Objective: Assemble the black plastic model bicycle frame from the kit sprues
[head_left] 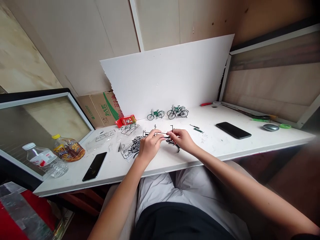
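Observation:
Close together over the middle of the white table point(180, 161), my left hand point(149, 144) and my right hand point(183, 140) pinch a thin black plastic sprue point(172, 127) between them. Its bars stick out above and below my fingers; the exact part at the fingertips is too small to make out. Beside my left hand lies a heap of black model parts point(133, 148). Behind the hands stand small green-and-black model bicycles, one at the left point(155, 114) and others overlapping at the right point(177, 112). A small green tool point(198, 130) lies to the right of my right hand.
Left on the table are a phone point(95, 166), a water bottle point(46, 160), a yellow-capped drink bottle point(68, 149), a red packet point(125, 120) and clear sprues point(106, 135). Rightward lie another phone point(233, 130), a mouse point(270, 127) and green tape point(285, 126). A white board point(170, 76) stands behind.

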Demonstrator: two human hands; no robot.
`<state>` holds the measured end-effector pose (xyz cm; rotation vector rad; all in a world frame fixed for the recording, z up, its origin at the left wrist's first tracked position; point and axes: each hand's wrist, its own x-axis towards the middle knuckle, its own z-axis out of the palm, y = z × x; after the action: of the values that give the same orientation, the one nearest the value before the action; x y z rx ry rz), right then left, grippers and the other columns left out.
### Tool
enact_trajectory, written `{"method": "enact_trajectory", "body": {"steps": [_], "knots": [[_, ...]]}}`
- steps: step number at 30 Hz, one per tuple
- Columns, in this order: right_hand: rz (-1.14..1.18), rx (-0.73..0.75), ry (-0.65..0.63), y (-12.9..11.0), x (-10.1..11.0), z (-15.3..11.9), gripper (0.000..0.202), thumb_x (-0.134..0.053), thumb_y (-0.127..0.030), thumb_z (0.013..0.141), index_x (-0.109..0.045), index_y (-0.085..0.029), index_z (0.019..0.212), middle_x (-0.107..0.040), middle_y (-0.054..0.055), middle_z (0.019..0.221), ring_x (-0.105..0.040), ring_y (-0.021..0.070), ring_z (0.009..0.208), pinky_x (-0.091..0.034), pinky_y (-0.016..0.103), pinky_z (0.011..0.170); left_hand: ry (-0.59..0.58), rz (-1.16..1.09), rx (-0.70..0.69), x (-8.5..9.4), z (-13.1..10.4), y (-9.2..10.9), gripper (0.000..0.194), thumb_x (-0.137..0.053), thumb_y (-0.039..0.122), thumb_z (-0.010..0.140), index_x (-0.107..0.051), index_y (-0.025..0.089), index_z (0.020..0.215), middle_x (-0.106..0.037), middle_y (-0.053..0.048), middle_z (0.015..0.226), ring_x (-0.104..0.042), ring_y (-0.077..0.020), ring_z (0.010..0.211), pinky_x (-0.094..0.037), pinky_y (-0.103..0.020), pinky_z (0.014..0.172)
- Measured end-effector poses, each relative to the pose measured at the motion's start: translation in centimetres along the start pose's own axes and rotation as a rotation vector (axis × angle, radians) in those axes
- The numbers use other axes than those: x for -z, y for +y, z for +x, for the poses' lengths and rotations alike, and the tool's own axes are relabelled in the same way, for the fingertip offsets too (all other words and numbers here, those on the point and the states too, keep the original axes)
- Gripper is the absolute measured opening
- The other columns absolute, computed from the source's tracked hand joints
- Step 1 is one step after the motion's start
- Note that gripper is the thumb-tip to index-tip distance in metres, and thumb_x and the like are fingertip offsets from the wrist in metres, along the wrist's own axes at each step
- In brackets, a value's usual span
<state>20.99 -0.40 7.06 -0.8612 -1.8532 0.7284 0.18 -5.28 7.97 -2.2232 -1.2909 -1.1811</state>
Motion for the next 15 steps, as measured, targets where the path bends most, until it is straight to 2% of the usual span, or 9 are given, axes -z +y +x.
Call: {"method": "enact_trajectory", "body": {"steps": [2, 4, 6, 9, 11, 15], "knots": [[-0.015, 0.022, 0.031, -0.1, 0.8, 0.3, 0.054, -0.055, -0.064, 0.103, -0.063, -0.019, 0.074, -0.063, 0.003, 0.07, -0.055, 0.0172, 0.067, -0.042, 0.03, 0.061, 0.077, 0.019, -0.038, 0.4, 0.3, 0.3, 0.021, -0.075, 0.036, 0.1, -0.08, 0.025, 0.117, -0.078, -0.007, 0.125, -0.073, -0.0172, 0.079, -0.052, -0.031, 0.073], [-0.031, 0.045, 0.048, -0.5, 1.6, 0.5, 0.053, -0.056, -0.064, 0.103, -0.065, -0.019, 0.076, -0.063, 0.004, 0.075, -0.054, 0.0179, 0.071, -0.042, 0.03, 0.062, 0.139, 0.041, -0.056, 0.8, 0.6, 0.5, 0.039, -0.078, 0.042, 0.096, -0.074, 0.023, 0.13, -0.074, -0.012, 0.13, -0.075, -0.025, 0.103, -0.055, -0.036, 0.092], [-0.045, 0.06, 0.039, -1.2, 2.3, 0.5, 0.052, -0.056, -0.063, 0.103, -0.067, -0.019, 0.077, -0.064, 0.004, 0.075, -0.053, 0.0176, 0.069, -0.042, 0.03, 0.062, 0.149, 0.08, -0.059, 1.3, 0.9, 0.6, 0.059, -0.08, 0.051, 0.092, -0.067, 0.021, 0.142, -0.068, -0.018, 0.142, -0.067, -0.0332, 0.128, -0.049, -0.046, 0.11], [-0.05, 0.07, -0.005, -2.5, 3.4, 0.3, 0.053, -0.055, -0.063, 0.104, -0.073, -0.018, 0.083, -0.067, 0.004, 0.074, -0.053, 0.0167, 0.065, -0.042, 0.03, 0.063, 0.079, 0.138, -0.058, 2.2, 1.2, 0.9, 0.08, -0.081, 0.064, 0.085, -0.061, 0.022, 0.149, -0.059, -0.021, 0.155, -0.053, -0.0402, 0.146, -0.037, -0.056, 0.121], [-0.044, 0.083, -0.037, -3.3, 3.9, 0.1, 0.053, -0.055, -0.063, 0.104, -0.076, -0.017, 0.086, -0.069, 0.004, 0.075, -0.055, 0.0169, 0.067, -0.044, 0.03, 0.065, 0.021, 0.151, -0.087, 2.7, 1.2, 1.2, 0.077, -0.08, 0.069, 0.083, -0.066, 0.023, 0.144, -0.06, -0.021, 0.154, -0.049, -0.0418, 0.149, -0.031, -0.059, 0.123], [-0.036, 0.041, -0.081, -4.5, 3.9, -0.3, 0.053, -0.055, -0.061, 0.104, -0.078, -0.016, 0.088, -0.063, 0.001, 0.067, -0.051, 0.0147, 0.062, -0.038, 0.029, 0.059, -0.059, 0.097, -0.116, 2.9, 1.0, 2.3, 0.059, -0.071, 0.07, 0.092, -0.076, 0.023, 0.126, -0.066, -0.018, 0.146, -0.05, -0.0413, 0.147, -0.025, -0.061, 0.123]]}}
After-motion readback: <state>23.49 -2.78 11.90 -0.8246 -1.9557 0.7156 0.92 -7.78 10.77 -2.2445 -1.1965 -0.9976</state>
